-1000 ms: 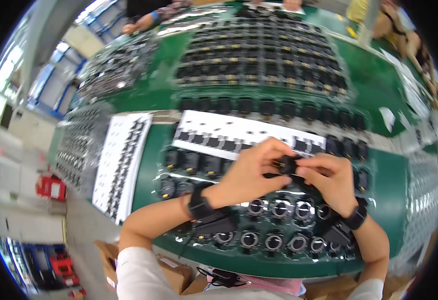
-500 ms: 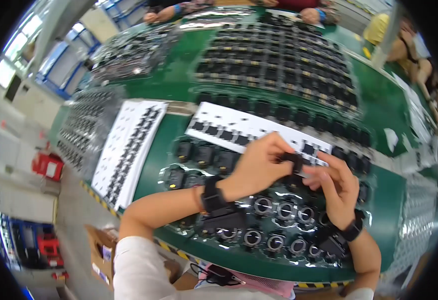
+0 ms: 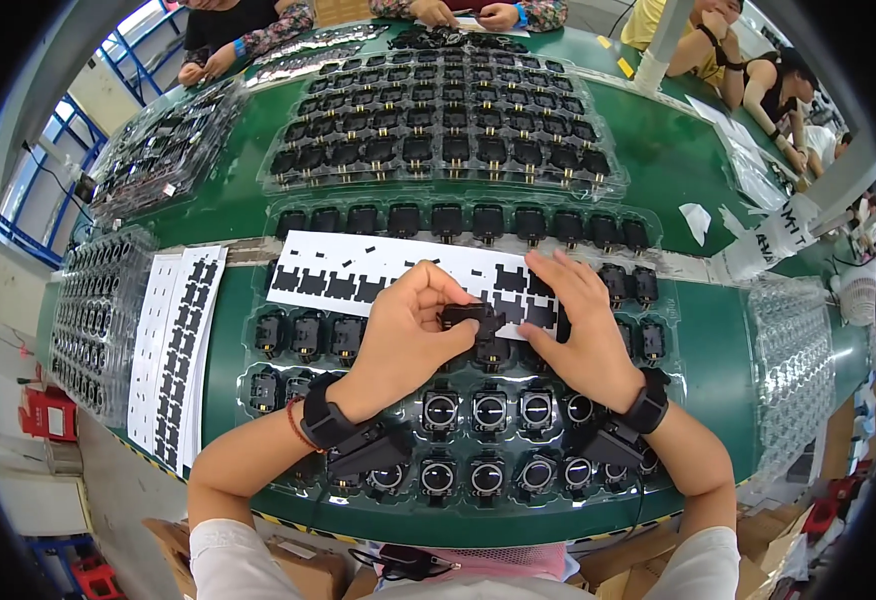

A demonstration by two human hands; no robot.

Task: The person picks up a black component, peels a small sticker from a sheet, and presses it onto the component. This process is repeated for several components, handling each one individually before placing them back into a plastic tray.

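A small black plastic housing (image 3: 466, 317) is pinched between the thumb and fingers of my left hand (image 3: 406, 328). It hangs over the lower edge of a white backing sheet (image 3: 398, 250) that carries rows of black die-cut stickers. My right hand (image 3: 590, 335) is open, its fingers spread at the sheet's right end beside the black stickers (image 3: 511, 280). Below my hands, a clear plastic tray (image 3: 408, 508) holds black housings, and round-windowed parts (image 3: 488, 410) sit in its nearer rows. A dark strapped device (image 3: 343, 430) is on each wrist.
More sticker sheets (image 3: 173, 350) lie on the left, beside stacked clear trays (image 3: 98, 320). A large filled tray (image 3: 443, 125) stands across the green table (image 3: 668, 190). Clear trays (image 3: 796, 345) lie at the right. Co-workers' hands (image 3: 458, 14) are at the far edge.
My right hand has left the black housing and opened over the sheet's right end. My left hand still holds the housing. The view has shifted, showing more of the far side.
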